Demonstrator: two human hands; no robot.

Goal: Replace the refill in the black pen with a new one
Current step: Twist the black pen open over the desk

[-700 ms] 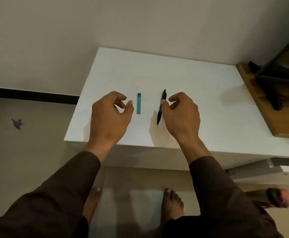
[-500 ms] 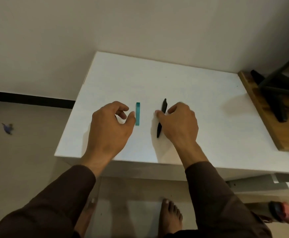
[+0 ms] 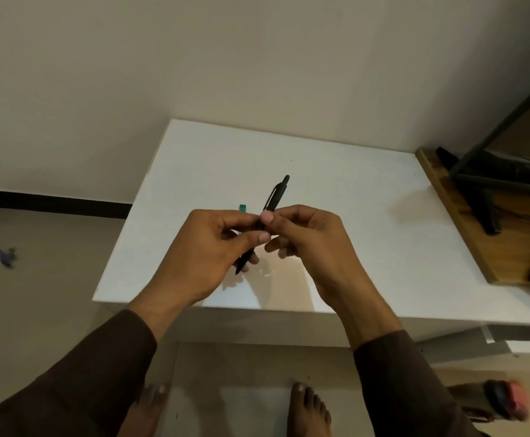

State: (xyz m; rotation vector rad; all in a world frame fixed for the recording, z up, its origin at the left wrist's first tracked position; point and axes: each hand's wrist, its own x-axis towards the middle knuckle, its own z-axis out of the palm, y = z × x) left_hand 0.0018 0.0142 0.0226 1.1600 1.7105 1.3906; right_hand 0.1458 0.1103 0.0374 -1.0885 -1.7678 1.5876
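Observation:
The black pen (image 3: 275, 194) is lifted above the white table (image 3: 336, 190), slanted with its clicker end pointing up and away and its tip down toward me. My right hand (image 3: 307, 238) pinches the pen's middle between thumb and fingers. My left hand (image 3: 210, 247) grips the lower, tip half of the same pen. Only the top end of the teal refill packet (image 3: 242, 208) shows on the table, behind my left hand; the rest of it is hidden.
A wooden board (image 3: 465, 222) with dark metal legs on it lies over the table's right end. The wall runs behind the table. Bare feet (image 3: 309, 408) stand on the floor below the near edge, and a small blue scrap (image 3: 5, 257) lies on the floor at left.
The pen lay on the table with my hands on either side of it. Both hands now hold it in the air, and my left hand covers most of the teal packet.

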